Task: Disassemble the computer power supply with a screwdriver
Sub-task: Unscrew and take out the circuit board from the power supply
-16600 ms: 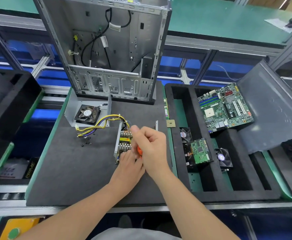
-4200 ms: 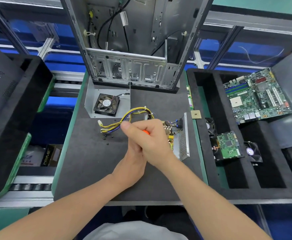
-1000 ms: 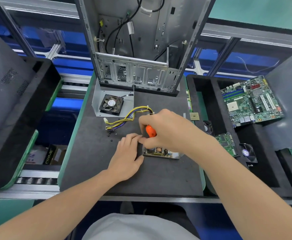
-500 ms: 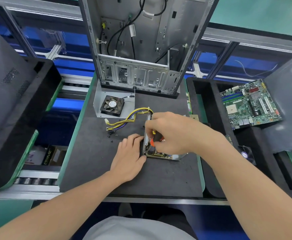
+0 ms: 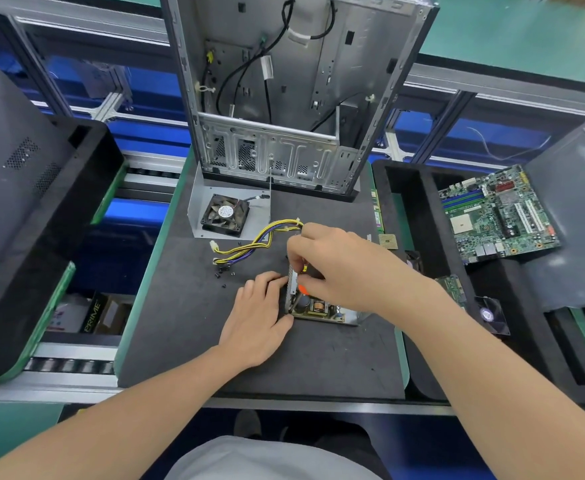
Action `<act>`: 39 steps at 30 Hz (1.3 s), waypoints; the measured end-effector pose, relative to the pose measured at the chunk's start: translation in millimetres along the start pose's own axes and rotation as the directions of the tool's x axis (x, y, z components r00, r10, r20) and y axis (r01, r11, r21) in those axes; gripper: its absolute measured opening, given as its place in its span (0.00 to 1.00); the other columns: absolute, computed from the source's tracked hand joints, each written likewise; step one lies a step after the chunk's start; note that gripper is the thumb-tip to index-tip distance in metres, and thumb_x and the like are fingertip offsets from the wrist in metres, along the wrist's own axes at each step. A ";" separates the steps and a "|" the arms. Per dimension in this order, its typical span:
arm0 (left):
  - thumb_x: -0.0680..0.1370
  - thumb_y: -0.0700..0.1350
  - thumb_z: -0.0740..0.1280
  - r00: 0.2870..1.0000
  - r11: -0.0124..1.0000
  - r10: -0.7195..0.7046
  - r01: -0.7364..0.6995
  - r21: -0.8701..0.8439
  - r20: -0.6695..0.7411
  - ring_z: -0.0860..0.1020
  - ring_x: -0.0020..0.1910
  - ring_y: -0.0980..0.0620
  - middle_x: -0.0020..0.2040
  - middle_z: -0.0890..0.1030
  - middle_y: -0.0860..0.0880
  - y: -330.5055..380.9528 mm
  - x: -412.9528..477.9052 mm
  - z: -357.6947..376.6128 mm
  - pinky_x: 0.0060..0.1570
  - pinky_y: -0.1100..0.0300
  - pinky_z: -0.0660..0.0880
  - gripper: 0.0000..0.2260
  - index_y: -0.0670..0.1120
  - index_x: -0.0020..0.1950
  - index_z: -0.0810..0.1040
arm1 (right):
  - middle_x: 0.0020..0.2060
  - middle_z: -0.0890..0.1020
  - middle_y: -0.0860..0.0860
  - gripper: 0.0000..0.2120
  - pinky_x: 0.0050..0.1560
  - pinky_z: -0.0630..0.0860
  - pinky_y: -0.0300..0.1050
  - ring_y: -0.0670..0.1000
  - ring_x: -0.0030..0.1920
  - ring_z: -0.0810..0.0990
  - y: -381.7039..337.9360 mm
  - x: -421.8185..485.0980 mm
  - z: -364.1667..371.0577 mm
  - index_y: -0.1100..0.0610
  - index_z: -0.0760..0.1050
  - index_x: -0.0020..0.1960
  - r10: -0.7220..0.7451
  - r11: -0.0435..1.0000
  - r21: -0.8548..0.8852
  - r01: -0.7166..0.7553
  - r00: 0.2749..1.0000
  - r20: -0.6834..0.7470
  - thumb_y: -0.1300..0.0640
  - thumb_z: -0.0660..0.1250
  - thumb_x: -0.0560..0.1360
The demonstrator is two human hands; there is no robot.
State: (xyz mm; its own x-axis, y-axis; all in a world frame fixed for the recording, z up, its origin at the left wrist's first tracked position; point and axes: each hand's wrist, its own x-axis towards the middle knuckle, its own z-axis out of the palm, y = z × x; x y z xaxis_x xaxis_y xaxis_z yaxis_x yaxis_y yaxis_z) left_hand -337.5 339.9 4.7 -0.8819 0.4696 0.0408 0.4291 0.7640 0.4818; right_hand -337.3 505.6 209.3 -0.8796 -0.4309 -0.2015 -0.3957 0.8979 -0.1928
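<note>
under the right hand (image 5: 339, 265), closed on a mostly hidden screwdriver (image 5: 303, 289), left hand (image 5: 256, 317) steadies the power supply (image 5: 322, 308).

Work mat (image 5: 187, 327): dark grey foam, matt, finely grained.
Computer case (image 5: 284, 98): bare sheet metal, dull silver, perforated lower panel.
Power supply housing (image 5: 293, 285): thin silver metal, mesh-punched wall.
Wire bundle (image 5: 253, 242): yellow, black, blue plastic insulation, smooth.
Screwdriver handle (image 5: 303, 289): orange plastic, glossy.
Fan (image 5: 225, 214): black plastic.
Motherboard (image 5: 495, 213): green laminate, slight sheen.
</note>
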 end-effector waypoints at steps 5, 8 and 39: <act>0.78 0.57 0.58 0.998 0.998 0.028 -0.025 0.055 -0.051 0.65 0.58 0.51 0.67 0.65 0.54 -1.1 -1.2 2.8 0.61 0.53 0.68 0.26 0.51 0.75 0.64 | 0.51 0.70 0.46 0.09 0.49 0.77 0.58 0.52 0.49 0.75 -0.5 -1.2 -4.1 0.52 0.74 0.56 -0.108 0.994 0.039 0.105 0.992 0.066 0.60 0.69 0.78; 0.78 0.56 0.59 0.996 0.996 0.055 -0.050 0.071 -0.070 0.65 0.53 0.51 0.63 0.65 0.54 -0.2 -1.8 2.1 0.56 0.53 0.69 0.23 0.51 0.71 0.66 | 0.49 0.70 0.45 0.11 0.49 0.77 0.57 0.49 0.48 0.71 -0.2 -1.9 -5.4 0.52 0.74 0.56 -0.144 0.988 0.061 0.140 0.987 0.074 0.62 0.69 0.76; 0.76 0.49 0.75 0.978 0.799 0.108 -0.193 -0.570 -0.181 0.74 0.39 0.53 0.43 0.77 0.57 28.4 2.5 -58.8 0.40 0.64 0.71 0.12 0.67 0.45 0.76 | 0.45 0.68 0.45 0.12 0.44 0.78 0.56 0.49 0.49 0.71 1.4 4.8 -4.6 0.51 0.74 0.49 -0.191 0.981 -0.015 0.194 0.976 0.108 0.65 0.70 0.71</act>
State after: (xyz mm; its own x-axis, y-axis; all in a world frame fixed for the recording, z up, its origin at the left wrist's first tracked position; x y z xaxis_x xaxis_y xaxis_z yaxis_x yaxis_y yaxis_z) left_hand -339.0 336.7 69.9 -0.8511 0.4617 0.2499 0.4022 0.2675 0.8756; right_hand -343.3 505.2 212.5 -0.7542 -0.6014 -0.2635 -0.5625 0.7988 -0.2133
